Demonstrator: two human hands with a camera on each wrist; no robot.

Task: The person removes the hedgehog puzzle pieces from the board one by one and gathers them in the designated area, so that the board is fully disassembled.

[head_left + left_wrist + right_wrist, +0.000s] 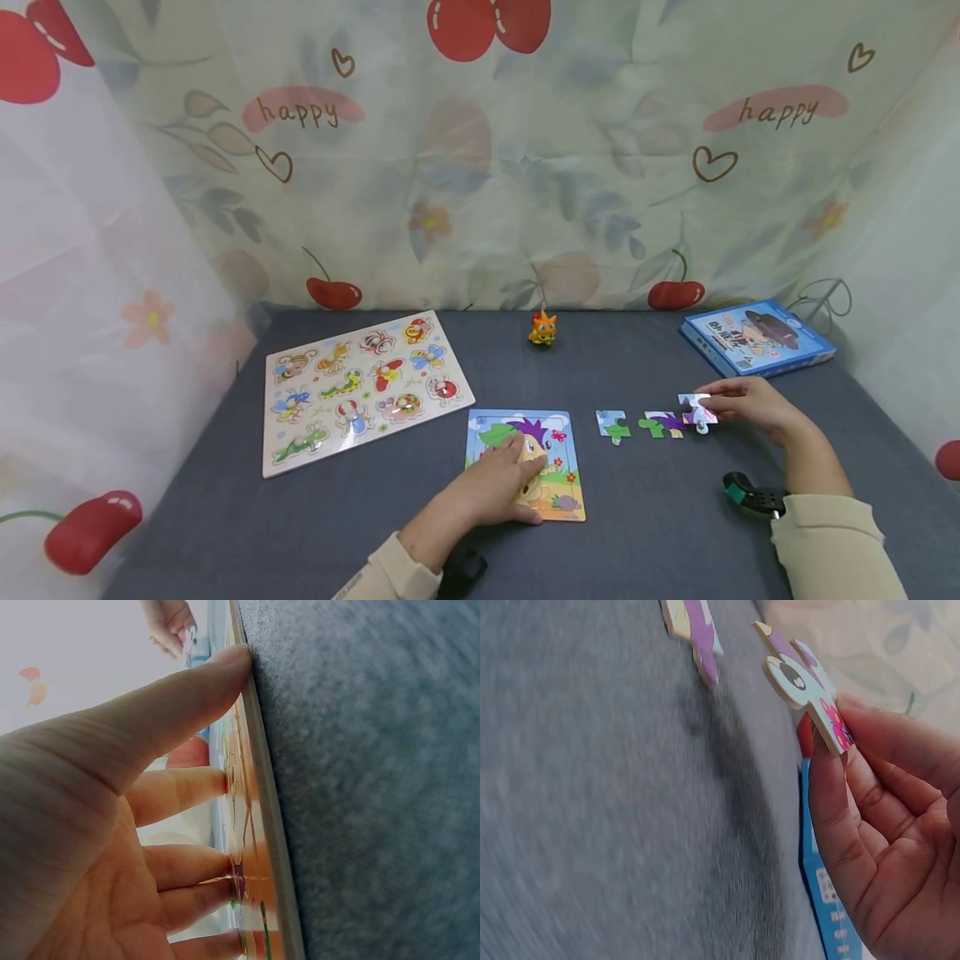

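Note:
My right hand (750, 404) pinches a jigsaw piece (697, 410) between thumb and fingers. In the right wrist view this piece (799, 682) shows an eye, purple parts and a pink butterfly, and it is tilted above the grey tabletop. Just left of it lies a jigsaw piece with green and purple (663, 423); farther left is a blue and green piece (613, 425). My left hand (491, 483) rests on the picture puzzle board (566, 467), covering part of its cartoon figure. Seen from the left wrist, its fingertips (217, 784) touch the board's face and the thumb lies at its edge.
A white board of insect pictures (367, 387) lies at the left. An orange toy figure (542, 327) stands at the back middle. At the back right is a blue box (757, 337), with a pale cable (828, 296) behind it. A patterned curtain (510, 208) hangs behind the table.

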